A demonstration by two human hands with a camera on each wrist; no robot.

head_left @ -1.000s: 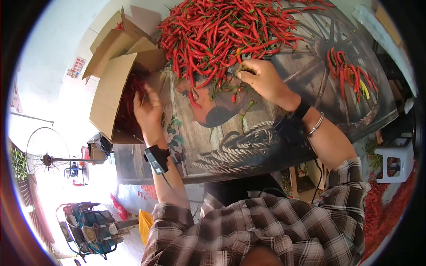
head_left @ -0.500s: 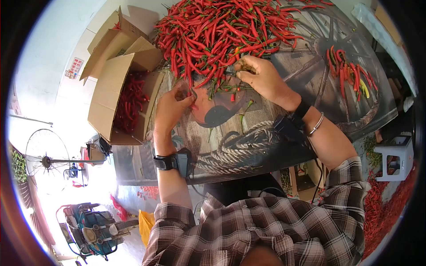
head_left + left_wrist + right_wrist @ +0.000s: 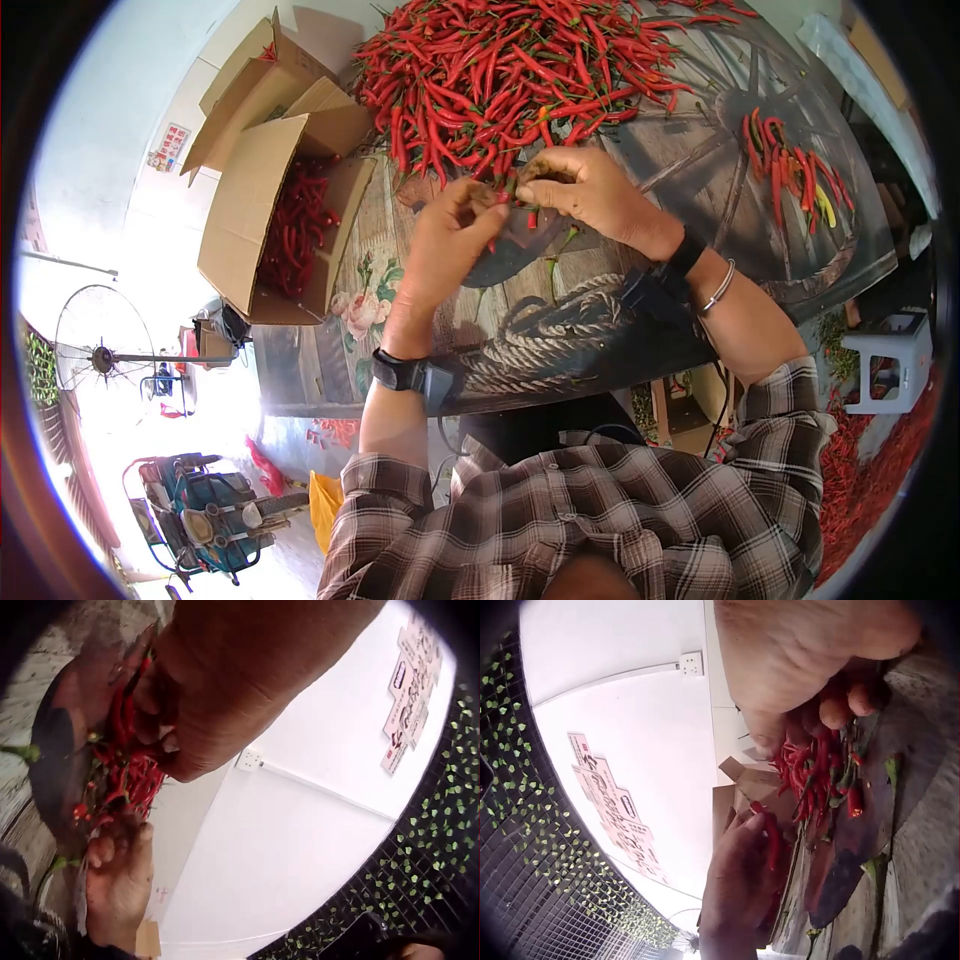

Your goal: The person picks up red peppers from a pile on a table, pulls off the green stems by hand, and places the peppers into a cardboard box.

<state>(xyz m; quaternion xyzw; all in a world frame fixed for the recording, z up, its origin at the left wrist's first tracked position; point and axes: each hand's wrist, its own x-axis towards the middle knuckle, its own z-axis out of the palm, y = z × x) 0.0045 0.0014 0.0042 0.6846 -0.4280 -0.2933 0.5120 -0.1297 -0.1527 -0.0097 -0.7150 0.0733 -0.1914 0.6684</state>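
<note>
My left hand (image 3: pixel 437 250) pinches a red chili pepper (image 3: pixel 774 844) between thumb and fingers, its green stem pointing up in the right wrist view. Facing it, my right hand (image 3: pixel 605 195) has its fingers curled, with the fingertips close by the pepper's stem end; the inside of that hand is hidden. Both hands are over the table (image 3: pixel 300 375), at the near edge of a large heap of red chili peppers (image 3: pixel 500 80). A short red chili piece (image 3: pixel 855 804) and some loose green stems (image 3: pixel 876 870) lie just below the right hand.
An open cardboard box (image 3: pixel 240 210) with red chilies (image 3: pixel 295 235) inside stands on its side at the table's left. A smaller group of chilies (image 3: pixel 785 165), one yellowish, lies to the right. A grey plastic stool (image 3: pixel 888 362) stands on the floor at right.
My left hand has come out of the box, past the heap's near edge, and right to meet the right hand, now with a chili in it. The right hand has shifted only slightly.
</note>
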